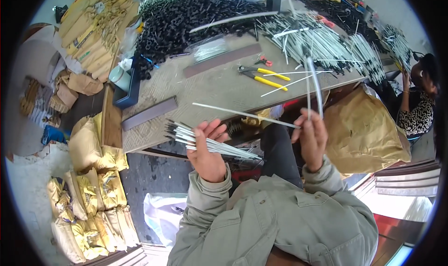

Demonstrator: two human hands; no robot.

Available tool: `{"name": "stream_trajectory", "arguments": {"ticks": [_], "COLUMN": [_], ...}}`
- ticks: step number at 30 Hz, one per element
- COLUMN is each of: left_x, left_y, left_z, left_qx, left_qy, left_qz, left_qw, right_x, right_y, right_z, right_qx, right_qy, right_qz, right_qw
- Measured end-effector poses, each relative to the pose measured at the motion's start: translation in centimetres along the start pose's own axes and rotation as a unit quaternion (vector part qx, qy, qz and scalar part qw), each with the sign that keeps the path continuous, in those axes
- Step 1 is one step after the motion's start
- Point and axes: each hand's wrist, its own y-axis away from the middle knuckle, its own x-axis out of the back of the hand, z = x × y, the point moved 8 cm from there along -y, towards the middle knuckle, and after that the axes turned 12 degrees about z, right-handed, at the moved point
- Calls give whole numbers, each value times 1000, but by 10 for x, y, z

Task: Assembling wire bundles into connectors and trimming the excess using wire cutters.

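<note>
A bundle of thin white rods with dark tips (229,149) lies across my left hand (208,157), pinned under the thumb while the other fingers are lifted and curled. To its right, my right hand (311,137) pinches a single white rod (247,113) that points left, above the bundle. Another pale rod (308,86) rises from the same fingers toward the table. Past it runs a thicker greyish rod (315,86); whether my fingers touch it I cannot tell. Pliers with yellow handles (270,79) rest on the table beyond, with two loose rods by them.
The table (158,91) carries a heap of short black pieces (186,23) and a large pile of pale rods (308,39). A blue bin (127,95) stands at its left edge. Brown packages (93,210) are stacked lower left. Another person (417,98) sits far right, beyond a big brown sack (366,130).
</note>
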Motion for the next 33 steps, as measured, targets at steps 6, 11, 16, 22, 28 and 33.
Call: {"name": "stream_trajectory", "arguments": {"ticks": [6,11,16,22,28,33], "left_x": [15,-5,-24,-13,16,-6], "left_y": [-2,8,15,21,10,8], "left_z": [20,51,29,34,23,-13], "left_qx": [-54,-120,-64,-80,-73,30], "left_qy": [11,-91,-69,-76,-94,-55], "left_qz": [36,-42,-122,-18,31,-34], "left_qw": [998,988,988,994,992,997], "right_x": [36,41,13,13,32,9], "right_y": [7,10,33,34,29,50], "right_z": [2,-49,-47,-22,10,35], "right_qx": [13,180,222,189,8,-125], "right_qy": [-1,173,237,169,6,-21], "right_qz": [-13,-93,-165,-102,-29,-130], "right_qw": [1000,964,931,962,1000,983]}}
